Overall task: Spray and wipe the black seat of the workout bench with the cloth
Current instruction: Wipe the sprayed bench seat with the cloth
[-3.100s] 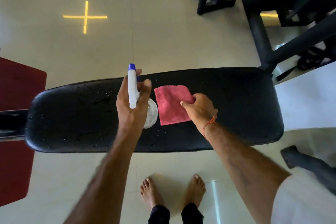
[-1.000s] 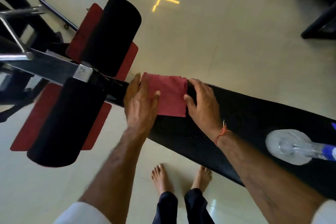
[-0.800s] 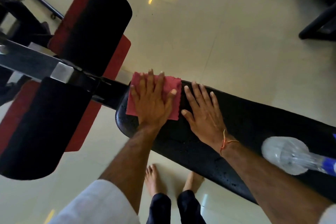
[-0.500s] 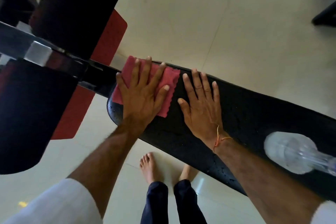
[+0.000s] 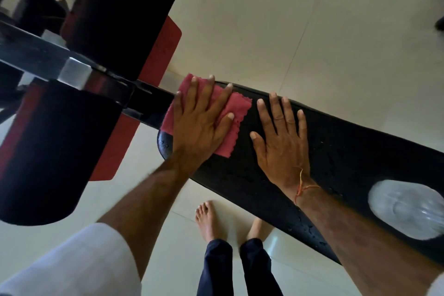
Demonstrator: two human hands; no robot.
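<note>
Left hand [image 5: 201, 125] spread flat on frayed pink cloth [image 5: 236, 113]; right hand [image 5: 281, 144] spread on glossy black seat [image 5: 355, 151].

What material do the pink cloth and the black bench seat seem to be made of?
Pink cloth: probably microfibre, matte, with zigzag-cut edges. Black bench seat: likely vinyl or leatherette padding, slightly glossy; water droplets bead on it instead of soaking in.

I get one view only, from the head: the wide-angle camera sits close above the worktop [image 5: 348, 151], tilted steeply down, with bare feet [image 5: 208, 220] on the floor [image 5: 288, 31] at the near edge.
</note>
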